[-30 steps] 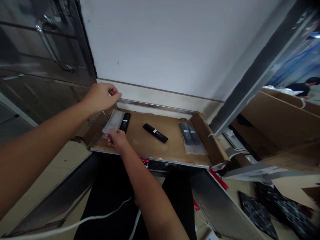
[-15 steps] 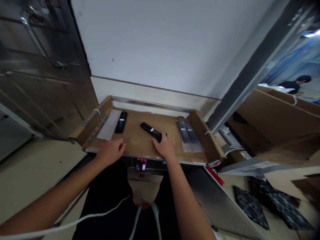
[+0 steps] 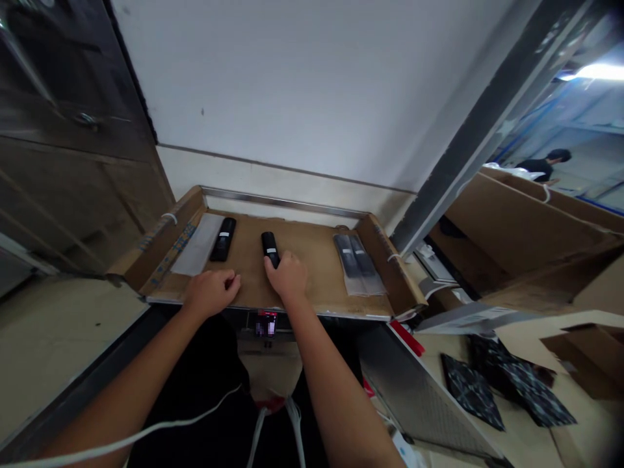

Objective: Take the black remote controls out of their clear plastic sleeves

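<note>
My right hand (image 3: 288, 274) is closed on the near end of a black remote control (image 3: 270, 246) with a small white label, at the middle of the cardboard-lined tray (image 3: 253, 286). My left hand (image 3: 210, 290) rests at the tray's front edge, fingers curled in, with nothing visible in them. Just beyond it lies a second black remote control (image 3: 223, 238), beside a stack of whitish plastic sleeves (image 3: 197, 247). On the right side of the tray, two remotes in clear sleeves (image 3: 355, 257) lie next to each other.
Cardboard walls (image 3: 390, 266) bound the tray left and right. A large cardboard box (image 3: 531, 240) stands at the right. A lit phone-like screen (image 3: 266, 324) sits below the tray's front edge. A white cable (image 3: 185, 422) crosses my lap. Another person (image 3: 541, 166) is far off at right.
My right hand has moved left with the remote control and turned it from slanted to nearly lengthwise. My left hand stays near the front edge. The view has shifted slightly to the right.
</note>
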`<state>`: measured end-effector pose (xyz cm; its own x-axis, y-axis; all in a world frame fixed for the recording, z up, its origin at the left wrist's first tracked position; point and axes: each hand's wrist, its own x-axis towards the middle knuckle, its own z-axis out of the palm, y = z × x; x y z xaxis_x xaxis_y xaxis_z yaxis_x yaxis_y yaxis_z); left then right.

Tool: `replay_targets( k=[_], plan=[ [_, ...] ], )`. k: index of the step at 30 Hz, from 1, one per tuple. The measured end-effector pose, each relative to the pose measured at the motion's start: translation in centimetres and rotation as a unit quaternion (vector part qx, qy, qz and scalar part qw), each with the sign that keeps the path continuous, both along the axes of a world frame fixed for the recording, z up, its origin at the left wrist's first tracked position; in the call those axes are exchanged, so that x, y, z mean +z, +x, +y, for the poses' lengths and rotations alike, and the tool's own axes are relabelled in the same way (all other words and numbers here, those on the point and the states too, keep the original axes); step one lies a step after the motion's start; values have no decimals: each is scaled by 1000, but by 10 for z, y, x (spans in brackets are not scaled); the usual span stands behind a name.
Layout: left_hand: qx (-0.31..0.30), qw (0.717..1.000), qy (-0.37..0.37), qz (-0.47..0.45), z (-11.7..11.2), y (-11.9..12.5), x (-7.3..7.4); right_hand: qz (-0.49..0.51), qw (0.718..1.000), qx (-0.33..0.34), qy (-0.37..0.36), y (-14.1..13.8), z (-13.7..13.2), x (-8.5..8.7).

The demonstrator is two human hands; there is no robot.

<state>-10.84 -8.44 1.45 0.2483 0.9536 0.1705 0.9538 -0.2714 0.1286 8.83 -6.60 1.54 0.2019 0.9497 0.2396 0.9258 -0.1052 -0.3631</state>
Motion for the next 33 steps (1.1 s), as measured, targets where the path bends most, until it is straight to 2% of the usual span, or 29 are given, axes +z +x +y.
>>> replay_targets(
  k=[6,11,19,33],
  plan=[
    [8,999,31,-32,-1,0,-4,55,992,114,8,-1,5,-3],
    [11,999,31,-38,-1,-1,-8,30,981,189,-14,8,4,-12],
    [15,999,29,-26,-2,1,-6,2,973,231,-13,6,27,-10],
    [30,999,4,-22,-3,4,0,-10,970,245,2,-24,46,-11]
  ],
)
